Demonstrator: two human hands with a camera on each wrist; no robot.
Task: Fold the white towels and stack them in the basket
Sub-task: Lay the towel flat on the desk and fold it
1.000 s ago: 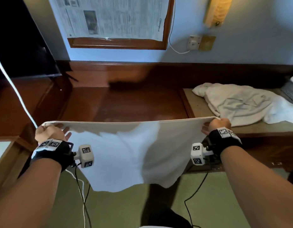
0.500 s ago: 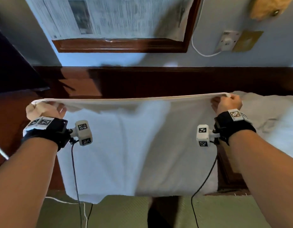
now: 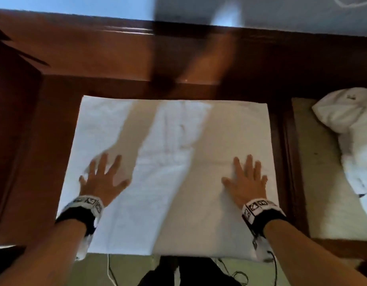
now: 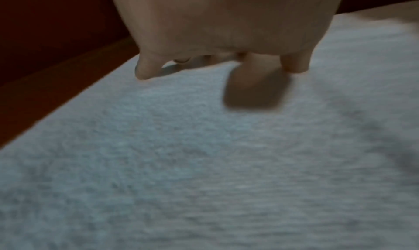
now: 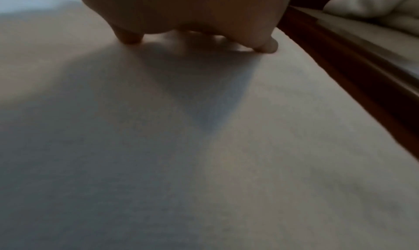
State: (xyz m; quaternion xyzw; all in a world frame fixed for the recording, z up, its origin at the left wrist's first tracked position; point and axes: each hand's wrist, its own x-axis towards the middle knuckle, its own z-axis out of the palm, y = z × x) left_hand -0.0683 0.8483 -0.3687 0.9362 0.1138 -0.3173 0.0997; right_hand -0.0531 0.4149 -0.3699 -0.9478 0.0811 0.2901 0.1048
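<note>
white towel (image 3: 170,162) flat, both hands pressing it.

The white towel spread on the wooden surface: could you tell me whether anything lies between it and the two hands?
Nothing visible does. The left hand and right hand both rest flat on the white towel, fingers spread. The basket is not in view, so the way there cannot be judged.

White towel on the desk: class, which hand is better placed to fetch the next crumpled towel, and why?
Probably the right hand. It lies flat on the white towel near its right edge, nearest the crumpled towels; the left hand lies on the far side.
</note>
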